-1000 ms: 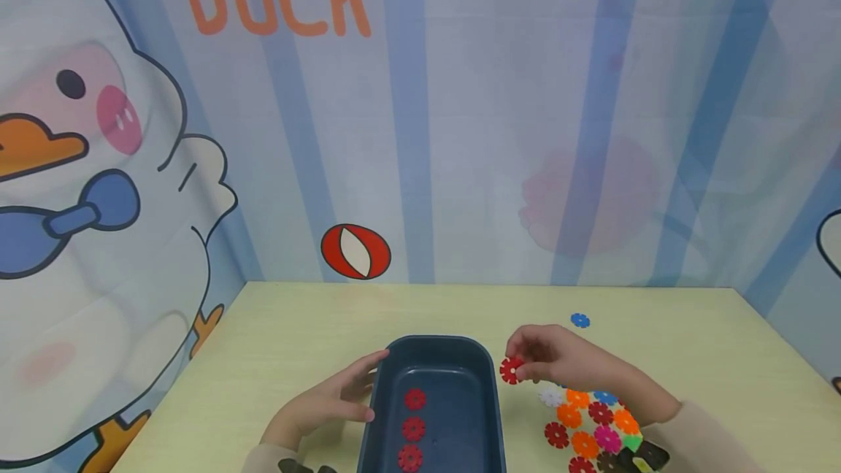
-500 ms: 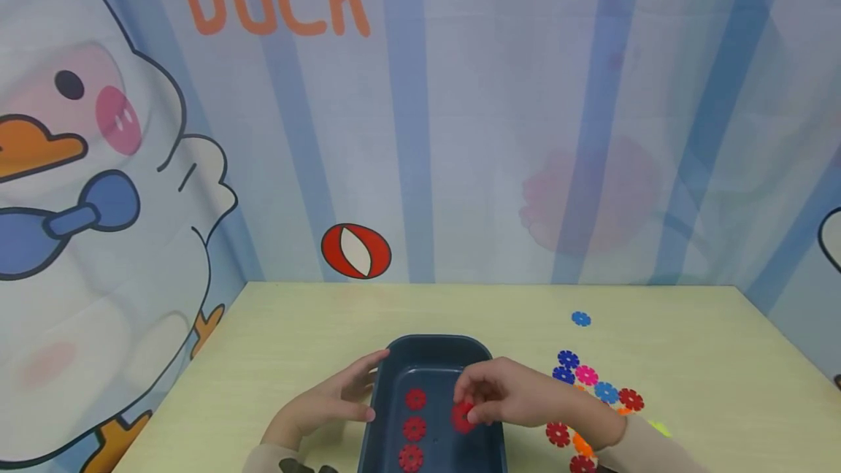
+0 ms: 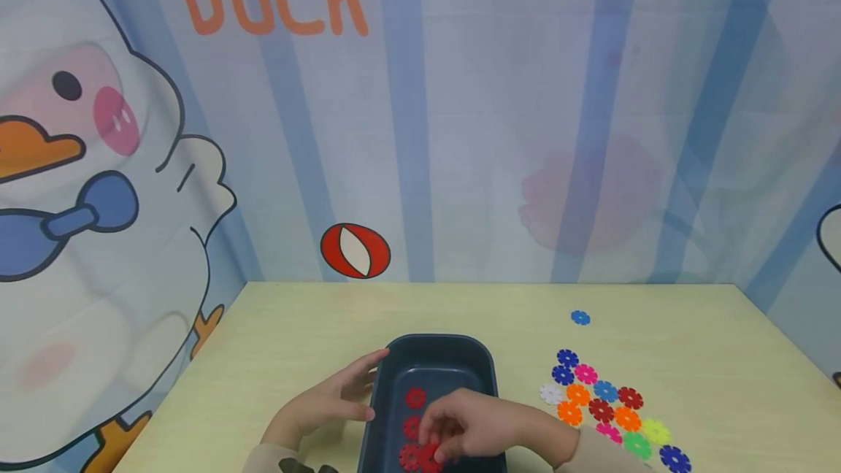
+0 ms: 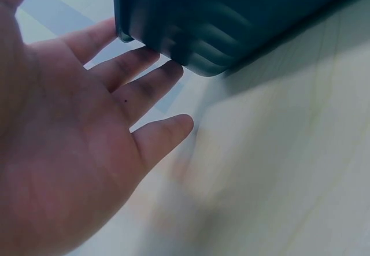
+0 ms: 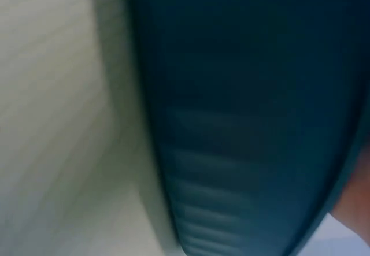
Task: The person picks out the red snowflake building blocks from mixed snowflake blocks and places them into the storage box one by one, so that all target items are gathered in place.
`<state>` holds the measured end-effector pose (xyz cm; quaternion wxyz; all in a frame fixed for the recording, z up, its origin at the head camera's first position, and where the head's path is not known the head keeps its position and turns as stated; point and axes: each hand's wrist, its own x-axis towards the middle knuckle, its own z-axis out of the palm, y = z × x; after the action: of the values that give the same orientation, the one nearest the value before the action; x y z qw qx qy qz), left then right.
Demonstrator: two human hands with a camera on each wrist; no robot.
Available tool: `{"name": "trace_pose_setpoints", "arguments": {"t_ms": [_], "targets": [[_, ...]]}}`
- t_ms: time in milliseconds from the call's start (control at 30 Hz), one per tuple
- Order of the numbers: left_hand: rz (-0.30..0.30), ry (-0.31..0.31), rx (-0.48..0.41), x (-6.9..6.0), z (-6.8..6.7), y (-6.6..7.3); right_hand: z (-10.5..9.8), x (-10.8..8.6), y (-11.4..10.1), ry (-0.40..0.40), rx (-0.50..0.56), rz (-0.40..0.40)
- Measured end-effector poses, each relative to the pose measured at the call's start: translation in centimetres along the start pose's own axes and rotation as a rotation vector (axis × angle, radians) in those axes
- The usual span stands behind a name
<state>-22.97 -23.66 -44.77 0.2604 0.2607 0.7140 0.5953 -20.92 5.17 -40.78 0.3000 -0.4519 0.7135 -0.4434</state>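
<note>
A dark blue tray (image 3: 453,363) stands on the table, with red notched discs (image 3: 415,398) in a column along its left side. Low in the tray, my right hand (image 3: 476,422) pinches another red notched disc (image 3: 430,458) between thumb and fingers, beside the lowest disc of that column. Spread fingers of my left hand (image 3: 331,400) touch the tray's left rim; in the left wrist view the same hand (image 4: 75,134) has its fingertips against the tray's outer wall (image 4: 191,25). The right wrist view is mostly filled by the tray's outside (image 5: 231,123), and the pinched disc is hidden there.
To the right of the tray lie several loose notched discs in mixed colours, among them an orange disc (image 3: 578,394) and a green disc (image 3: 637,444). One blue disc (image 3: 580,317) lies apart, farther back on the table (image 3: 315,312). A printed curtain (image 3: 473,130) hangs behind.
My right hand has carried the red disc leftward from beside the tray, over its right rim, and down to the column's lower end. My left hand has stayed at the left rim.
</note>
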Motion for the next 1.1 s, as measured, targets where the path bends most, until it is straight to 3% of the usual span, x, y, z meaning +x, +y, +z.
{"name": "trace_pose_setpoints", "arguments": {"t_ms": [400, 767, 1100], "targets": [[0.008, -0.020, -0.002, 0.0, -0.1, 0.1, 0.8, 1.8, 0.5, -0.159, -0.111, 0.018], [0.014, -0.018, -0.003, 0.0, -0.1, 0.1, 1.2, 2.6, 0.8, -0.270, -0.056, 0.088], [0.010, -0.006, 0.001, 0.0, 0.0, 0.1, 1.4, 3.0, 0.9, -0.359, -0.216, 0.055]]}}
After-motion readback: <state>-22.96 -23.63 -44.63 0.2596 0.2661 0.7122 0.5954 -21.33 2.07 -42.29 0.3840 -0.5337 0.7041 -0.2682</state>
